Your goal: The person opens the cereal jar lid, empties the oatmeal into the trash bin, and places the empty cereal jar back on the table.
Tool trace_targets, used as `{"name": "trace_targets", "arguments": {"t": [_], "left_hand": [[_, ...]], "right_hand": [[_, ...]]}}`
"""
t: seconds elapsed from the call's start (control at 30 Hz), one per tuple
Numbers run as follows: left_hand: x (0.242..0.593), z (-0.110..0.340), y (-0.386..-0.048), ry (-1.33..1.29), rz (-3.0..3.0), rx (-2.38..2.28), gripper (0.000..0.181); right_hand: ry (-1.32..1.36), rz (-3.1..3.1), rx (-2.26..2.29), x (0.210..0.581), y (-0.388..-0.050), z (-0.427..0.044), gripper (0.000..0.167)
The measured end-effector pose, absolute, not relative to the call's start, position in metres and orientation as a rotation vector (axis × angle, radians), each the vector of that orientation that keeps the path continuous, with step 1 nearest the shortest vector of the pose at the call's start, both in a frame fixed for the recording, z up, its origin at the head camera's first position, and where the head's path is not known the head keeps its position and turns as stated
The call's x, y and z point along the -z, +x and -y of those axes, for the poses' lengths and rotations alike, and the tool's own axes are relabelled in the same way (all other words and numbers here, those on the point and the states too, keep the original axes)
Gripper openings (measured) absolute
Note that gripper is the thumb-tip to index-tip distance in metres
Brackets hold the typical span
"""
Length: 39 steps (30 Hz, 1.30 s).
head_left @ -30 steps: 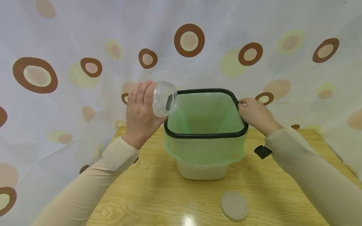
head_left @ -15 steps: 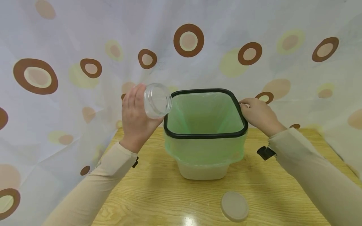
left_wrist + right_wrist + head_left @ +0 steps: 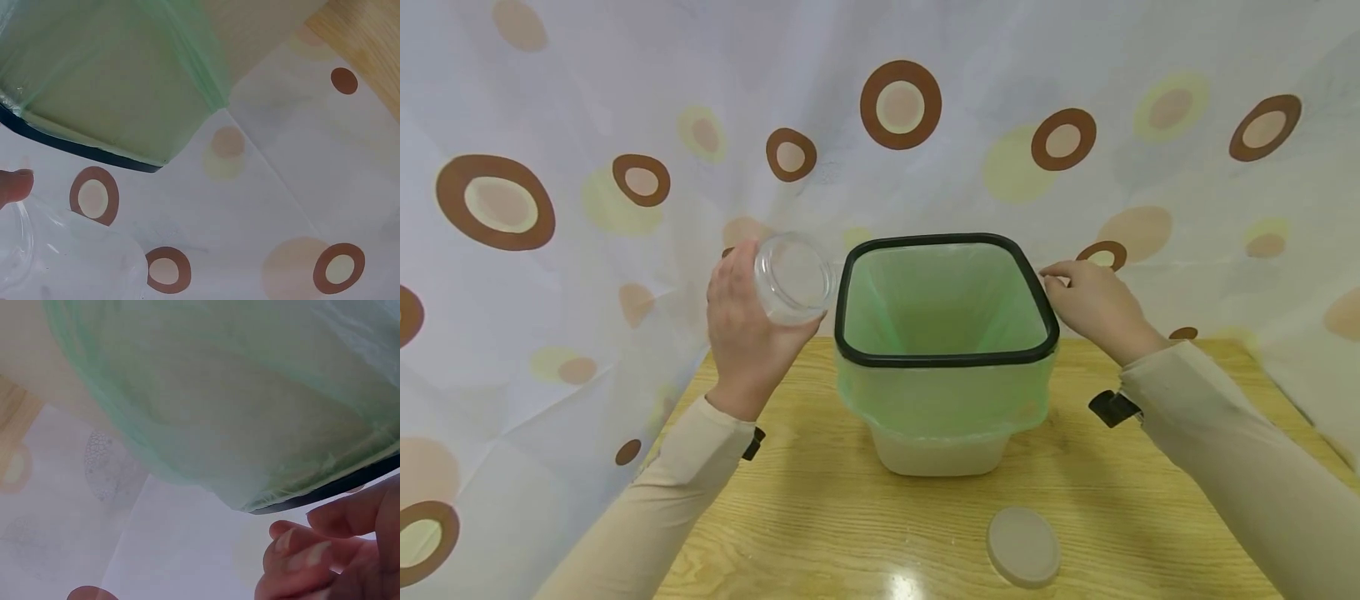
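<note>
A clear jar (image 3: 797, 275) is tilted on its side left of the bin, its mouth facing the bin and me, with nothing visible inside. My left hand (image 3: 737, 325) grips it, fingers wrapped over the far side. In the left wrist view the thumb (image 3: 15, 185) shows beside the jar (image 3: 81, 262). A pale bin (image 3: 940, 458) stands upright on the table, lined with a green bag (image 3: 940, 396) under a black rim (image 3: 951, 361). My right hand (image 3: 1093, 308) hovers just off the rim's right side, its fingers (image 3: 300, 556) loosely bent and holding nothing.
A round beige lid (image 3: 1022, 546) lies flat in front of the bin on the wooden table (image 3: 820, 533). A white curtain (image 3: 925, 183) with brown and yellow circles hangs close behind and along both sides.
The left hand has carried the jar left and slightly down, away from the bin. A dark piece seen in the jar earlier is gone from it. The right hand has let go of the rim.
</note>
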<state>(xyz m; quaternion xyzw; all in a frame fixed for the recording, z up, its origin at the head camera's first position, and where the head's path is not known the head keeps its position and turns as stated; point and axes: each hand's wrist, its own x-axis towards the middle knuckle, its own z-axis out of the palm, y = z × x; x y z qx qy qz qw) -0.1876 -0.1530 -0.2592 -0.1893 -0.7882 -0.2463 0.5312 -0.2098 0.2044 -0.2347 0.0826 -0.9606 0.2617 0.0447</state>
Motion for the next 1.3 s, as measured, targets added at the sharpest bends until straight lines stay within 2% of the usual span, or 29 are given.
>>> {"name": "trace_targets", "arguments": {"t": [0.7, 1.03, 1.3], "left_hand": [[0.284, 0.158, -0.174, -0.314, 1.925, 0.771, 0.096], [0.297, 0.157, -0.159, -0.146, 2.067, 0.953, 0.109], [0.316, 0.155, -0.155, -0.039, 2.126, 1.041, 0.104]], "right_hand": [[0.242, 2.936, -0.785, 0.245, -0.202, -0.217, 0.049], [0.224, 2.945, -0.805, 0.251, -0.198, -0.223, 0.053], [0.218, 2.952, -0.812, 0.257, -0.199, -0.227, 0.053]]}}
